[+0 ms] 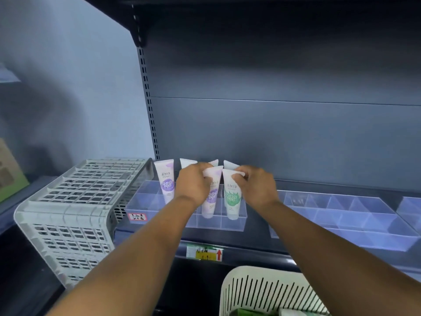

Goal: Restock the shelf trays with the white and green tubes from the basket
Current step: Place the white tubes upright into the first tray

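Observation:
A clear divided tray (234, 222) sits on the shelf and holds upright tubes. A white and green tube (231, 197) stands in its front right cell; my right hand (257, 185) pinches its crimped top. Beside it stands a white and purple tube (213, 197), whose top my left hand (193, 183) grips. Another white and purple tube (165, 181) stands at the tray's left. Tops of more tubes (230, 164) show behind my hands. The white slotted basket (248, 290) is at the bottom edge, with something green inside.
A grey lattice crate (68, 208) lies on its side left of the tray. More clear divided trays (341, 215) line the shelf to the right. A yellow and green price label (205, 253) is on the shelf's front rail.

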Motion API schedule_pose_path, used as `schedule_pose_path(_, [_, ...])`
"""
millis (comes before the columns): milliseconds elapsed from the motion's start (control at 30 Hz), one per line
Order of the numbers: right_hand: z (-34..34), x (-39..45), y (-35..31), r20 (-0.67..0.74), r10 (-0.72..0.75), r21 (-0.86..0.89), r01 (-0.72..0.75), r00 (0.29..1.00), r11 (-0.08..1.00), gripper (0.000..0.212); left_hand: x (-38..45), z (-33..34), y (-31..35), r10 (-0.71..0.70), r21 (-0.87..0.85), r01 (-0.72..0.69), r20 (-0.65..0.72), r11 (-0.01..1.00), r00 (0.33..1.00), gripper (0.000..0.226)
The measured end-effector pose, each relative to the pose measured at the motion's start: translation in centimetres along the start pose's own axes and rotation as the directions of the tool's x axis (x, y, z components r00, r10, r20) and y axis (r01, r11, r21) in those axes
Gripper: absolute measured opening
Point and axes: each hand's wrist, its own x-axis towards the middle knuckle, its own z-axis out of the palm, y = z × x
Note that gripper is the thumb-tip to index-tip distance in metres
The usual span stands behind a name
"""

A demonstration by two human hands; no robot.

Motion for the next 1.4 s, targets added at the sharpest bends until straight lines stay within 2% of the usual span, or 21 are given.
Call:
schedule_pose_path(367, [1.3, -0.6, 0.4, 0.041, 0.044, -0.055, -0.042, 0.998, 0.998, 0.032, -0.9, 1.0, -1.9, -0.056, 0.071, 0.054, 0.018, 0.996, 0.998, 0.042])
schedule_pose_path(567, [0.2, -1.9, 0.1, 0.049, 0.003, -0.026, -0.002, 0.999, 1.0, 0.041, -2.0, 0.3, -0.7, 0.052, 0.217, -0.061, 0.045, 0.974, 0.998, 0.058])
schedule_pose_path(633, [-0.3, -2.9, 0.3, 0.032, -0.037, -0.07, 0.039, 0.999, 0.997, 0.046, -3.2, 0.1, 0.0, 0.118, 0.269, -0.122, 0.034, 0.955, 0.992, 0.062])
schedule_pose_path(700, [-0.8, -4.5, 0.7, 0.073, -0.042, -0.14, 0.052, 0.996, 0.989, 0.058, -4.8, 0.0, 0.7, 0.189, 0.31, -0.194, 0.047, 0.931, 0.981, 0.062])
schedule_pose_path(800, [-1.6, -6.9, 1.7, 0.175, 0.011, -0.206, 0.026, 0.985, 0.978, 0.072, -7.2, 0.4, 1.4, 0.287, 0.379, -0.303, 0.1, 0.874, 0.953, 0.059])
schedule_pose_path(900, [-2.5, -9.6, 3.2, 0.214, 0.067, -0.227, -0.017, 0.974, 0.974, 0.073, -9.7, 1.3, 1.1, 0.303, 0.378, -0.352, 0.185, 0.856, 0.935, 0.064])
schedule_pose_path(1167, [-3.5, -16.8, 8.7, 0.257, 0.185, -0.28, -0.11, 0.948, 0.954, 0.069, -16.9, 6.1, 0.3, 0.219, 0.334, -0.363, 0.398, 0.87, 0.891, 0.068])
schedule_pose_path(1300, [-3.5, -19.6, 11.7, 0.302, 0.243, -0.332, -0.137, 0.922, 0.933, 0.069, -19.6, 9.7, -0.5, 0.19, 0.381, -0.386, 0.459, 0.84, 0.868, 0.069])
schedule_pose_path(1400, [-3.6, -21.1, 14.3, 0.325, 0.295, -0.345, -0.178, 0.899, 0.921, 0.068, -21.6, 12.4, -0.3, 0.146, 0.342, -0.38, 0.548, 0.859, 0.824, 0.071])
